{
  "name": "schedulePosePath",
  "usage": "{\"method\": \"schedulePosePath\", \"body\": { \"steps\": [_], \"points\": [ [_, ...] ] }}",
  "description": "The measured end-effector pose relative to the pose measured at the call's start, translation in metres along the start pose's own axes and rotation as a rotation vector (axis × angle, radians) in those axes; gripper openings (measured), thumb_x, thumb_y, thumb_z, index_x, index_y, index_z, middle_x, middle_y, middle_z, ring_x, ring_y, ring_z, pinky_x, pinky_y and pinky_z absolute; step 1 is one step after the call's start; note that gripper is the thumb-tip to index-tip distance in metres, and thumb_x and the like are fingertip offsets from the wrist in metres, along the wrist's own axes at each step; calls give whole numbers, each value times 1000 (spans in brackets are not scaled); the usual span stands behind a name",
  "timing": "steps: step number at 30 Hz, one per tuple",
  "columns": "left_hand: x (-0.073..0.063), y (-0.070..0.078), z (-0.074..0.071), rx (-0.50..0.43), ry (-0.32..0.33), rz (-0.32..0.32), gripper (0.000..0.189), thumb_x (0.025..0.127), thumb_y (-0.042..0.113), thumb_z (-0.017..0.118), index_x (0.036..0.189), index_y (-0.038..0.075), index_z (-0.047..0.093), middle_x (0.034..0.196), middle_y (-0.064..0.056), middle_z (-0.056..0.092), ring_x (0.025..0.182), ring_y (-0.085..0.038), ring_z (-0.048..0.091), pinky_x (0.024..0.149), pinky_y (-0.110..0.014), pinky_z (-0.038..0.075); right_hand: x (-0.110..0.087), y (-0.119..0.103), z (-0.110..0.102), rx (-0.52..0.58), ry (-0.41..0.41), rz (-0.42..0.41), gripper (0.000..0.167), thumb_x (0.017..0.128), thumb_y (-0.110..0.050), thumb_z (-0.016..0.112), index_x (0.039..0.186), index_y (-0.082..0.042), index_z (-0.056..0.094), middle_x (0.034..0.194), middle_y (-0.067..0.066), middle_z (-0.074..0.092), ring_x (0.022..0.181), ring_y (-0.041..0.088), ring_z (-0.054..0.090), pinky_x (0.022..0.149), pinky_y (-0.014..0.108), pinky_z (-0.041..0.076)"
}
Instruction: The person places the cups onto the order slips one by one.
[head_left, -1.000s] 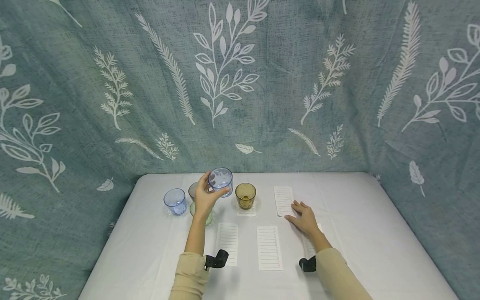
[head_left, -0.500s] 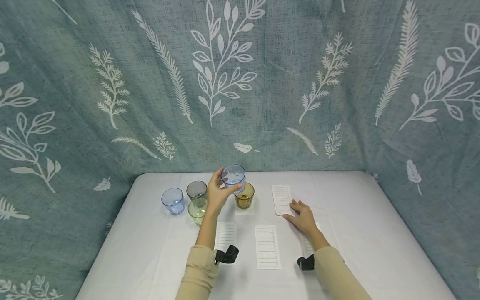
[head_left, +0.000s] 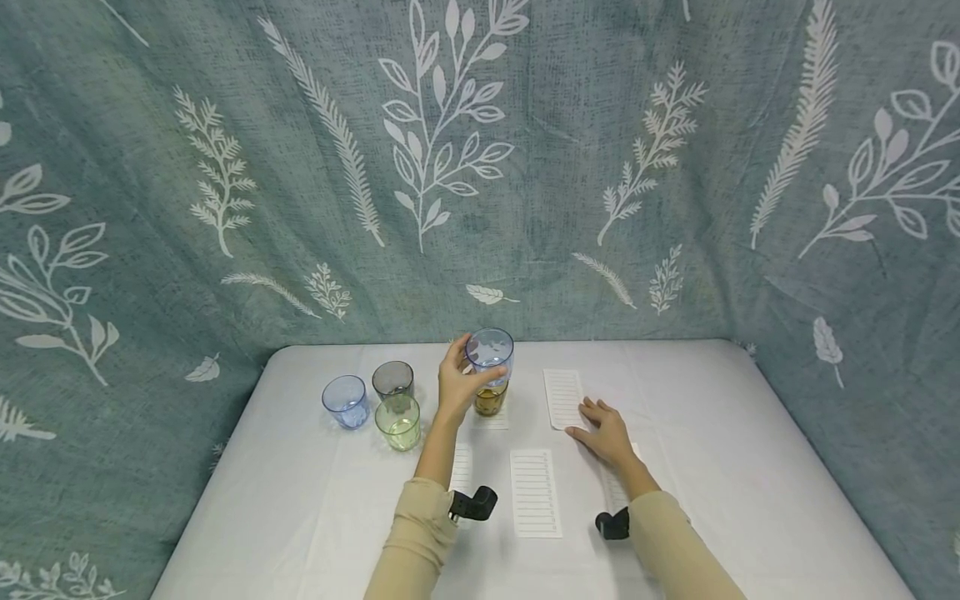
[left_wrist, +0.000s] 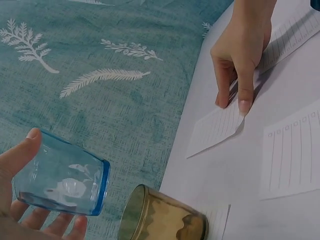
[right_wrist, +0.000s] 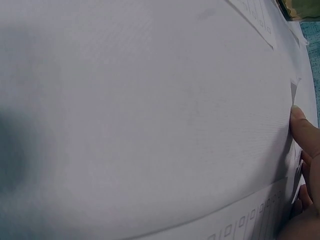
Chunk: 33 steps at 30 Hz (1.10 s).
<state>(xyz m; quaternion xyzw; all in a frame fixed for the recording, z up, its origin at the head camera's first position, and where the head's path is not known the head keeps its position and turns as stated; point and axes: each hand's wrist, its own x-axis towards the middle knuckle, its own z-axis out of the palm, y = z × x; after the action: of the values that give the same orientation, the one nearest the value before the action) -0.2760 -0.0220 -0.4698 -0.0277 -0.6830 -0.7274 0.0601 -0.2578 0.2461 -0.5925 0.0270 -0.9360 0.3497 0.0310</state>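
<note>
In the head view, my left hand [head_left: 459, 385] grips a clear blue glass [head_left: 491, 348] by its side, thumb in front. The glass is held above an amber glass [head_left: 490, 402], overlapping its rim there. In the left wrist view, a gap shows between the blue glass [left_wrist: 65, 175] and the amber glass [left_wrist: 160, 215]. A lined paper slip [head_left: 491, 422] lies under the amber one. My right hand [head_left: 609, 435] has its thumb and fingers spread over the near corner of another lined slip [head_left: 562, 396]. The edge of that slip [left_wrist: 215, 130] lifts slightly at the thumb.
Left of my left hand stand a blue glass [head_left: 346, 403], a grey glass [head_left: 393, 380] and a green glass [head_left: 398, 422]. Nearer lie more slips: one in the middle [head_left: 536, 493], others partly under my forearms. A patterned curtain [head_left: 480, 283] hangs behind the white table [head_left: 262, 500].
My left hand has carried the blue glass rightward, from beside the amber glass to above it, uncovering the grey and green glasses. The right hand stays at the slip.
</note>
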Motion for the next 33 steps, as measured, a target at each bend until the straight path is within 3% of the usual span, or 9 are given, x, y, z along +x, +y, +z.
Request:
{"method": "schedulePosePath", "body": {
  "steps": [11,18,21,28,33],
  "points": [
    [2,-7,23,-8,-32,-34,84,69,9,83,141,4,39,138,-20,45,127,-38,42,101,-48,42,-1,-2,-1,19,-5,19,63,82,-23,73,129,11,48,142,23,38,136,45,24,111,56,20],
    [6,-10,35,52,-51,-50,87,68,13,84,141,3,38,139,-19,45,129,-35,41,107,-47,35,0,-3,-1,42,-3,18,63,82,-22,74,129,11,48,142,24,38,136,46,23,111,57,19],
    [6,-10,41,89,-47,-62,87,67,15,85,141,4,40,138,-17,48,127,-34,45,104,-46,39,-1,-5,-2,56,-5,18,63,82,-22,73,129,11,48,142,24,37,135,47,22,111,57,19],
    [10,-13,53,72,-99,-63,86,68,10,84,140,-1,39,138,-18,47,127,-34,43,101,-43,43,-1,-5,-3,53,-5,25,63,81,-22,74,128,11,48,142,24,37,136,46,22,111,57,19],
    [12,-21,63,145,-105,-73,85,69,16,84,140,0,39,136,-18,49,123,-33,47,99,-41,45,0,-3,-2,57,-4,26,63,81,-22,74,128,11,48,142,24,38,135,46,23,111,57,19]
  ]
}}
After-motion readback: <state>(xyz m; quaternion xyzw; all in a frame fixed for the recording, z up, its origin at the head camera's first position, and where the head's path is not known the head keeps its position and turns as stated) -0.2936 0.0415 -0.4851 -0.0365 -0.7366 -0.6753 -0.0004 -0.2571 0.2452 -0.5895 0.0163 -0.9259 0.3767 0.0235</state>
